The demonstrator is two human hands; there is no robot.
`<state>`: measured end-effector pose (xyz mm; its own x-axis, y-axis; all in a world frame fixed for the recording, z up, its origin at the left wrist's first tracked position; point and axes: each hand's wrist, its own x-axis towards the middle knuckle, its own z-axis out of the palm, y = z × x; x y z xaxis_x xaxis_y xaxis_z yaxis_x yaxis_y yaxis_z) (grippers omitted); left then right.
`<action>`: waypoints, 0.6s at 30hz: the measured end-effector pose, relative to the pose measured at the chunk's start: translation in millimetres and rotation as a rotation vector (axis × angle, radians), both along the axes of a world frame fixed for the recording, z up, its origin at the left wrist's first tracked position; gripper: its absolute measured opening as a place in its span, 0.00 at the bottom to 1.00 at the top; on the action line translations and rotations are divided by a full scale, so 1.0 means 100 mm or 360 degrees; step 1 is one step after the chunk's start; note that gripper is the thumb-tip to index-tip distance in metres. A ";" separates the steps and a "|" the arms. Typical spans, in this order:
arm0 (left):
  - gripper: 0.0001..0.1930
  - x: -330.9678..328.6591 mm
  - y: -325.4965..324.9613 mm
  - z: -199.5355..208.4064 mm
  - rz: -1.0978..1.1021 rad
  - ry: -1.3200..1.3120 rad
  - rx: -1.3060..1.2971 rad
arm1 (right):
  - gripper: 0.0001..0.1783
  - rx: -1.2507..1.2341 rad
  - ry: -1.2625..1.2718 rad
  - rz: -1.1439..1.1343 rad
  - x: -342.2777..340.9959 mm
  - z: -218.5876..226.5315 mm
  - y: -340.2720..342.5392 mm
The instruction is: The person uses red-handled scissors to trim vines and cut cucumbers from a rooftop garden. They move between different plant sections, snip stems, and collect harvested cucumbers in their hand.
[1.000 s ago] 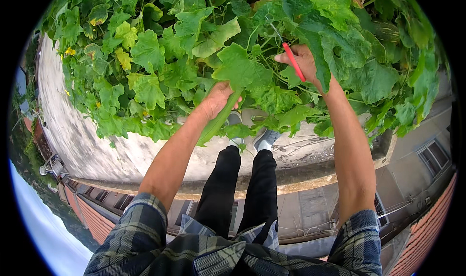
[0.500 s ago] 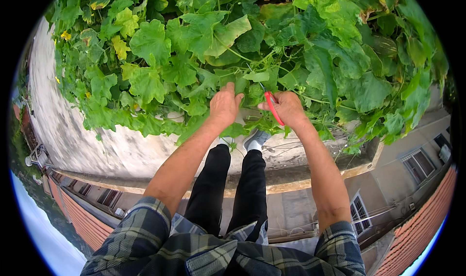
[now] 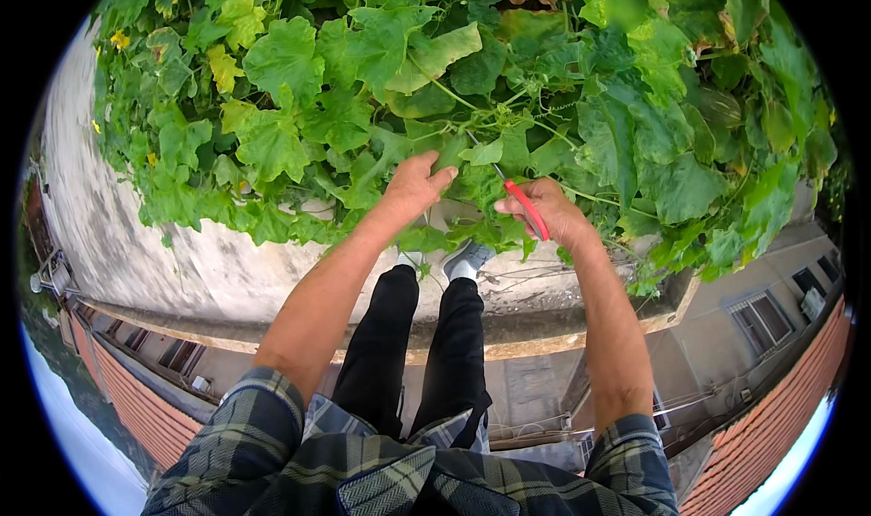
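My right hand [image 3: 555, 215] grips red-handled scissors [image 3: 526, 209]. Their narrow metal blades point up and to the left, into the vine's stems, beside a pale green leaf [image 3: 483, 153]. To the left, my left hand [image 3: 413, 189] reaches in among the leaves. Its thumb and fingers curve around green growth that I cannot make out. The vine [image 3: 354, 108] is dense, with broad lobed leaves, curling tendrils and a few yellowed leaves. Stems [image 3: 454, 95] run together just beyond both hands.
Under my shoes [image 3: 467, 260] is a pale, stained concrete surface [image 3: 236, 276]. A raised ledge [image 3: 508, 345] borders it close behind my feet. Past that edge lie lower buildings with a barred window [image 3: 762, 323] and orange tiled roofs [image 3: 127, 371]. Thin wires cross there.
The whole view has shifted slightly. My right hand and the scissors sit a little farther right and lower, the blades still at the stems. My left hand keeps its place at the leaves.
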<state>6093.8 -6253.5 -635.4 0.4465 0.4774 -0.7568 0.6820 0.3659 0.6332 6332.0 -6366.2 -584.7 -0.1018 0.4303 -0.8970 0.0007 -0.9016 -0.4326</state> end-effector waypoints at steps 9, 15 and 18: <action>0.20 -0.04 0.02 0.07 -0.0257 0.0138 0.0281 | 0.25 0.0054 -0.0137 0.0070 -0.09 -0.10 0.16; 0.20 0.00 0.03 0.14 -0.0249 0.0208 0.0239 | 0.24 -0.0224 0.0416 -0.0414 -0.04 -0.01 0.17; 0.20 -0.04 0.01 0.07 -0.0171 0.0154 0.0194 | 0.25 -0.0271 0.0512 -0.0436 -0.02 -0.03 0.09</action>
<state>6089.3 -6252.6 -628.1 0.4277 0.5218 -0.7381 0.7728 0.2124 0.5980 6330.4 -6357.2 -587.4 -0.2898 0.3291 -0.8987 -0.3577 -0.9082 -0.2172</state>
